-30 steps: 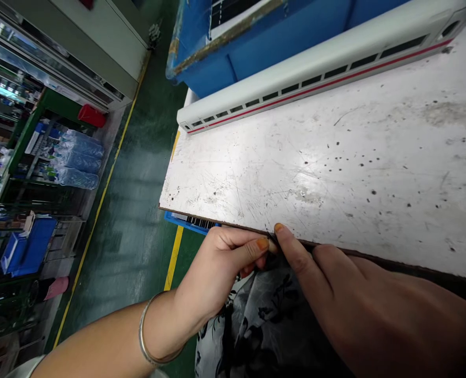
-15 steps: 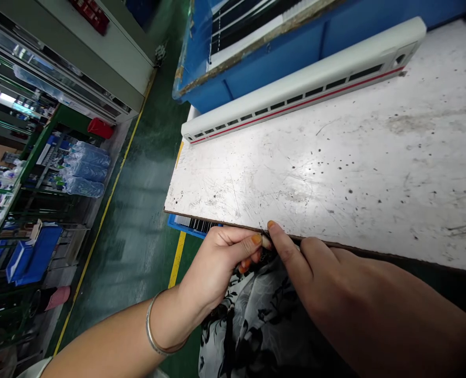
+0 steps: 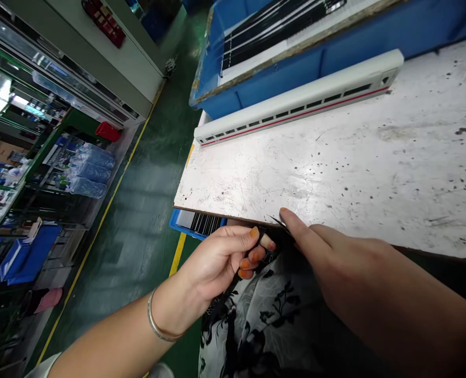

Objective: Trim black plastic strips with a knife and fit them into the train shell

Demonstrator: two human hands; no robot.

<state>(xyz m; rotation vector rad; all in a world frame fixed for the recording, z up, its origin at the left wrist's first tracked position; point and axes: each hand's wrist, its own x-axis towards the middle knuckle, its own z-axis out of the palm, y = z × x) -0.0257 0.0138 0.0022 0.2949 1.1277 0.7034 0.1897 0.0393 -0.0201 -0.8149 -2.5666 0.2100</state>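
Note:
My left hand (image 3: 221,257) pinches a thin black strip (image 3: 261,234) between thumb and index finger, just off the table's front edge. A pale wrap covers part of the index finger. My right hand (image 3: 347,268) is closed around dark pointed tweezers (image 3: 279,222), whose tip points left over the edge; most of their length is hidden by the fingers. A small gap separates the tip from the strip. Beyond my hands, a white model train car (image 3: 296,102) with dark windows and a red stripe stands on the scratched white table (image 3: 252,178).
A blue bin (image 3: 264,79) with black strips inside stands behind the train car. Below the table's left corner is a smaller blue tray (image 3: 181,224) of dark strips. Patterned fabric (image 3: 280,304) covers my lap. Shelving (image 3: 28,194) lies left across the green floor (image 3: 138,210).
My right hand has drawn back to the right from the left, and the tweezers' tip now shows. The left hand has opened slightly around the strip. The view has shifted.

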